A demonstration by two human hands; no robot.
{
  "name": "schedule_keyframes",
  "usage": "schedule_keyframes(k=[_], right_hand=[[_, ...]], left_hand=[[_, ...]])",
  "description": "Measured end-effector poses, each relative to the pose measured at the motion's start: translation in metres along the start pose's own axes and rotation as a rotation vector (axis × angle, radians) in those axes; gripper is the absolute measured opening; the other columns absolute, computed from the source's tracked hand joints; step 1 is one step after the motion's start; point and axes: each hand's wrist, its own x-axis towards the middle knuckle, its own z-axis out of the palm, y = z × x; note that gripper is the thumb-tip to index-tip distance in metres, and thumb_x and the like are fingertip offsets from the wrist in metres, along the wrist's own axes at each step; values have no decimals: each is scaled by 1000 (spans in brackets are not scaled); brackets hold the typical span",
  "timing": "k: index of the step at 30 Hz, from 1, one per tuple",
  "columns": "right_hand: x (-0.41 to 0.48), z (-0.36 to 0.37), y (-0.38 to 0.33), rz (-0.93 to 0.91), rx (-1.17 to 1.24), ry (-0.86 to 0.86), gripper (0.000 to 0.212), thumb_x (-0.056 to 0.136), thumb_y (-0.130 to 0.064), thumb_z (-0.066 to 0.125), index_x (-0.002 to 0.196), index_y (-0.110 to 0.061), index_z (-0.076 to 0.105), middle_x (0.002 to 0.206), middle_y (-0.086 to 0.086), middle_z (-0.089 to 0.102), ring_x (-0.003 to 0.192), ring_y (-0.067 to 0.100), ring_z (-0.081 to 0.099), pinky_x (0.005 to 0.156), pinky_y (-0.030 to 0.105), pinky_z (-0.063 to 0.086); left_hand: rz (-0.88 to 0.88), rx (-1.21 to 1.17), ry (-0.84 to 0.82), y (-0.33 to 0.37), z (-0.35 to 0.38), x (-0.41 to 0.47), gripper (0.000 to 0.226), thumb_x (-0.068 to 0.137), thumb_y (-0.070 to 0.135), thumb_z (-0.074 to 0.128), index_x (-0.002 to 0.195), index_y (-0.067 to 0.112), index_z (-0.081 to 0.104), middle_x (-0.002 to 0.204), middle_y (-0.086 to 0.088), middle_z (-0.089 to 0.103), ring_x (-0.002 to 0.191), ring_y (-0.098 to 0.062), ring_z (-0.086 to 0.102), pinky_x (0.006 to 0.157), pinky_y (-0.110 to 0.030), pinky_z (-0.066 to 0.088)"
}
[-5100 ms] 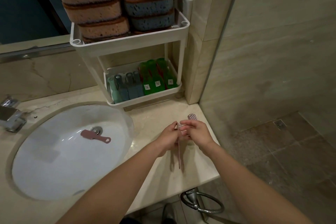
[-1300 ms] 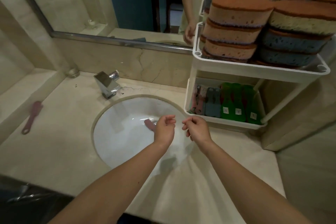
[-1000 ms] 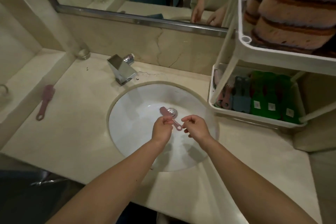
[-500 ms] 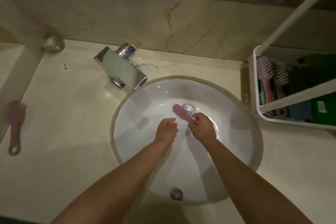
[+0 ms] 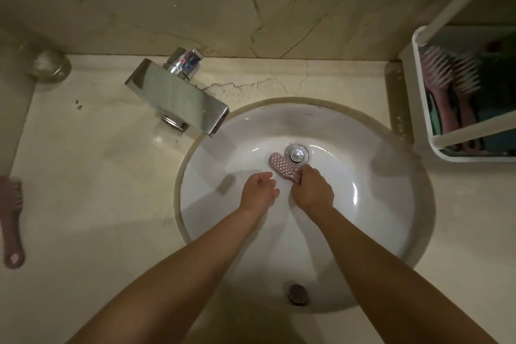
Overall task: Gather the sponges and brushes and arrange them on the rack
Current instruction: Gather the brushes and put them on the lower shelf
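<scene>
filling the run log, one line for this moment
right hand grips pink brush in sink | left hand empty beside it | second brush on counter

Dim light falls on a beige marble counter [image 5: 83, 176] with a round white sink [image 5: 391, 204], a square chrome faucet [image 5: 178, 98] and a cracked marble wall [image 5: 195, 3] behind.

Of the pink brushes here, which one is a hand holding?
The pink brush in the sink, beside the drain: the right hand grips its handle. The brush at far left on the counter and those in the rack lie untouched.
</scene>
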Motion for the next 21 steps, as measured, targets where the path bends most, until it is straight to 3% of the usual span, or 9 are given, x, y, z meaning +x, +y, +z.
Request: schedule_keyframes(k=[2,5,7,10,13,16,18,21], right_hand=[[-10,-1,-1,33,172,-48,20,96,-21,43,108,-12,55,102,3,61,96,27,60,79,34,44],[-30,-11,-9,28,488,-101,38,103,-38,33,98,-10,60,87,0,61,84,23,57,74,31,41],[-46,-22,-15,-24,594,-147,41,103,-40,35,91,-12,62,75,-1,59,70,20,55,69,32,45],[-75,-43,-22,-119,630,-235,40,101,-35,35,73,-12,53,57,6,56,48,23,51,53,32,44],[-106,-69,-27,-211,641,-300,40,100,-26,32,65,-11,46,45,9,52,43,23,49,53,31,45],[-127,-90,-22,-302,635,-375,42,100,-21,30,62,-8,44,46,13,50,43,22,46,51,28,44],[-137,-99,-18,-348,594,-414,43,100,-20,30,61,-8,46,52,11,52,47,22,50,51,27,45],[-148,-107,-13,-401,521,-440,44,101,-23,31,64,-11,51,58,5,56,53,21,56,56,29,49]], left_hand=[[12,-5,7,0,0,-8,30,92,5,51,122,10,49,88,-9,58,67,-18,55,66,-29,45],[45,-30,28,2,0,-26,26,93,7,50,119,15,50,86,-5,61,75,-20,57,81,-39,49],[83,-33,24,5,1,-43,18,94,8,49,109,16,55,85,-4,62,78,-20,57,76,-34,48],[149,-12,9,10,5,-74,20,95,15,46,79,12,58,76,-5,58,74,-18,57,71,-27,46],[188,-94,34,10,11,-106,31,97,17,45,66,13,51,54,2,51,58,-15,51,66,-26,48],[250,-154,82,7,15,-131,29,97,21,48,70,12,55,50,4,52,55,-15,51,63,-26,47],[285,-156,126,1,17,-145,25,95,23,51,74,11,58,60,-3,56,60,-19,53,63,-27,45],[335,-197,180,-6,20,-164,19,92,23,52,86,9,63,78,-7,64,74,-23,60,74,-34,49]])
